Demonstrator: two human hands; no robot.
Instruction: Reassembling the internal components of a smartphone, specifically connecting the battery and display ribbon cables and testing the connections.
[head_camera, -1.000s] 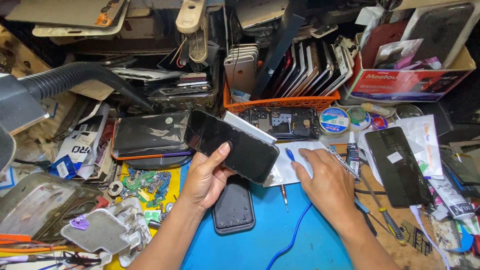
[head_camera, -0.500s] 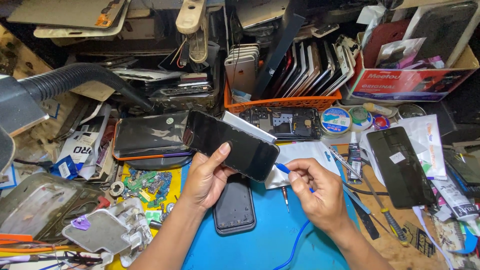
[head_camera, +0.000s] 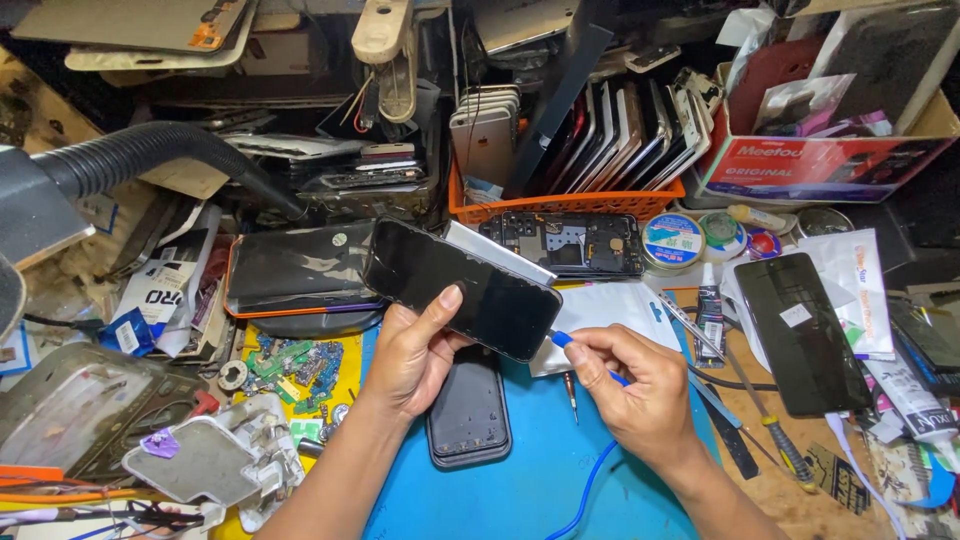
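At frame centre, the left hand (head_camera: 415, 350) clamps its fingers around a black glossy smartphone (head_camera: 462, 288); the right hand (head_camera: 635, 385) pinches a blue-handled tool (head_camera: 563, 340) at the phone's lower-right end.

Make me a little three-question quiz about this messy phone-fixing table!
1. True or false: the left hand holds a black phone above the blue mat.
2. What does the right hand pinch?
A) scissors
B) a blue-handled tool
C) a glue tube
3. What colour is the basket full of upright phones?

Key: 1 true; 2 B; 3 orange.
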